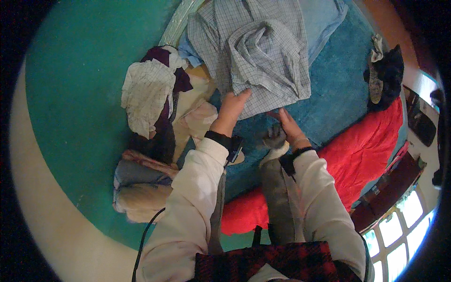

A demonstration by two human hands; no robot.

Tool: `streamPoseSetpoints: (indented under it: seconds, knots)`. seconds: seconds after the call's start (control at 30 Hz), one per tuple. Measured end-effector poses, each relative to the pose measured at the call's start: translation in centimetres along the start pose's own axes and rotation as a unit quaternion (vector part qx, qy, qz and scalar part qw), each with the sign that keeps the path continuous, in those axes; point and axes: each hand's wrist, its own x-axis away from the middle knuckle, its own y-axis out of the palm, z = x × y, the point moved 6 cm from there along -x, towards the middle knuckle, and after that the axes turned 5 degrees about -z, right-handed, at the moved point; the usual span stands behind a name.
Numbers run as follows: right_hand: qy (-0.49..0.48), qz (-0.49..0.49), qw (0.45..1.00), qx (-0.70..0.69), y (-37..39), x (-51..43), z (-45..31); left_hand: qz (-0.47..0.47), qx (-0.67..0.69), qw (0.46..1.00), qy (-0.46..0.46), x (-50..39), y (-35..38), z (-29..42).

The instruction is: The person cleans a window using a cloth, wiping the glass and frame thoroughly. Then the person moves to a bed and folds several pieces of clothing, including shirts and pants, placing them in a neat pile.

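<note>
A pale checked shirt [267, 67] lies bunched and partly spread on a blue mat or carpet [338, 77], in front of me. My left hand [230, 111] is at its near left edge, the fingers and thumb on the cloth; whether they pinch it is not plain. My right hand [290, 127] is just below the shirt's near hem, fingertips close to the edge; its grip cannot be made out. A light blue cloth [322, 24] lies under the shirt at the upper right.
On the left lie a crumpled white checked garment [148, 91] and a folded stack of clothes [144, 194]. A red cloth [366, 151] runs along the right, below dark items [387, 77]. My legs [278, 197] are near my forearms.
</note>
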Motion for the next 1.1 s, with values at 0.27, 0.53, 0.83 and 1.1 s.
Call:
streamPoseSetpoints:
  seconds: [0.27,0.53,0.83,1.1]
  knots:
    - [-0.067,0.006,0.996,-0.060,1.9,-0.9,-2.1,0.154,-0.533,0.680,0.479,4.3,3.7,10.7]
    - [-0.059,0.001,0.996,0.062,-0.1,11.9,0.1,-0.202,-0.569,0.749,0.274,2.2,8.0,3.3]
    - [-0.305,-0.019,0.927,0.218,5.2,4.9,-13.4,-0.043,-0.145,0.973,0.173,-2.0,-3.7,-1.4]
    - [-0.062,0.085,0.883,0.457,-0.3,7.4,-3.8,0.164,-0.114,0.978,0.067,-1.1,-13.2,0.1]
